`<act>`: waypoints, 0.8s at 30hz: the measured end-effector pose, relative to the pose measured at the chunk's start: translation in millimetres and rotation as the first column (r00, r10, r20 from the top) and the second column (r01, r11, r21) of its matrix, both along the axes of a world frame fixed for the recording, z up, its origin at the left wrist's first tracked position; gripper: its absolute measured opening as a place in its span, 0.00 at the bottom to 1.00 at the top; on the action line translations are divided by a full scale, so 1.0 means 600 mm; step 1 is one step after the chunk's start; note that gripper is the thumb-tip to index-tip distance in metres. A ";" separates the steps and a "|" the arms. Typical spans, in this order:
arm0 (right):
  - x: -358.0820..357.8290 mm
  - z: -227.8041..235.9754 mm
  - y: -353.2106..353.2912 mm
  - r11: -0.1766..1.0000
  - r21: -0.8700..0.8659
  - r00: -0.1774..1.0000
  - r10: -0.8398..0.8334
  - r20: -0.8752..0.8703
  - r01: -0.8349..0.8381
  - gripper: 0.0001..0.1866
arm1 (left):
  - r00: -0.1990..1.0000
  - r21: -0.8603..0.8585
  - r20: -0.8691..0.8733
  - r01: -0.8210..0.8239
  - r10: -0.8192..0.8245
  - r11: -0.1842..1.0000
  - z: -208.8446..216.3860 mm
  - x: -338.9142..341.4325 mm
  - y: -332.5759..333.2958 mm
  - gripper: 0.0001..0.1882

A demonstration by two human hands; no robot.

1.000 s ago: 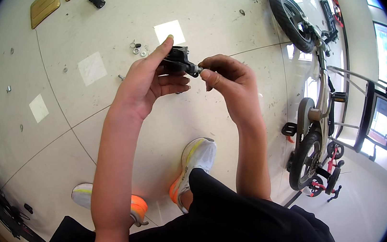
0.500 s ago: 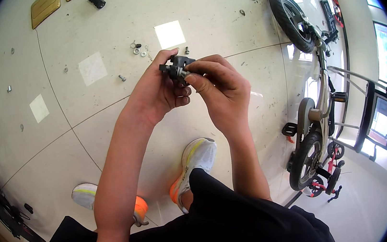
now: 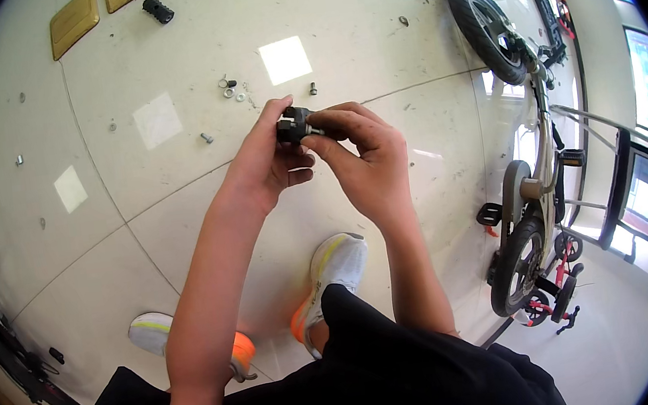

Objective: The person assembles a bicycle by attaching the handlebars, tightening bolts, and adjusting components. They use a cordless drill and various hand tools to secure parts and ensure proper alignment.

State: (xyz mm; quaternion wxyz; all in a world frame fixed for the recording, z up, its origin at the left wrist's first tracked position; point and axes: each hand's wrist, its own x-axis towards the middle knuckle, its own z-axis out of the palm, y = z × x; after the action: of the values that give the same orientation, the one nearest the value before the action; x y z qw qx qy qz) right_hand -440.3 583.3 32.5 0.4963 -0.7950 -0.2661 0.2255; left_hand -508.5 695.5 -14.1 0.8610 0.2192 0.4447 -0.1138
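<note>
A small, blocky black metal bike part [image 3: 293, 124] is held in front of me above the floor; its shape resembles a brake caliper, but its exact kind is unclear. My left hand [image 3: 264, 161] wraps around its left side, thumb at the top. From the right, my right hand [image 3: 362, 149] pinches a short silver bolt [image 3: 315, 131] at the part's side, thumb and fingertips closed there. The fingers hide much of both pieces. On the tiles just beyond lie a bolt [image 3: 313, 88], a washer [image 3: 241, 97], a nut [image 3: 229, 93] and another bolt [image 3: 207, 137].
A bicycle [image 3: 534, 185] lies along the right, with a small red-framed one [image 3: 567, 286] behind its wheel. Part of another bike [image 3: 6, 347] shows at the left edge. Far off are a black cylinder [image 3: 158, 10] and tan boards [image 3: 75, 24]. My shoes [image 3: 337, 264] stand below my arms.
The black part has turned in my hands and sits slightly lower and to the left. My right fingers have shifted along its side, still on the silver bolt.
</note>
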 end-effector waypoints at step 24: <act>0.023 -0.004 -0.061 0.986 -0.155 0.958 0.023 -0.287 -0.070 0.13 | 0.951 -0.340 0.027 -0.282 0.309 0.897 -0.032 -0.005 -0.123 0.22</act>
State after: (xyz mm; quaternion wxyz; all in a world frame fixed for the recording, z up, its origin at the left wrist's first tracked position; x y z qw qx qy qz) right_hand -426.7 546.6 29.9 0.4572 -0.7859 -0.1915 0.3698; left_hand -511.4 621.9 -33.3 0.9098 0.0053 0.4125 -0.0461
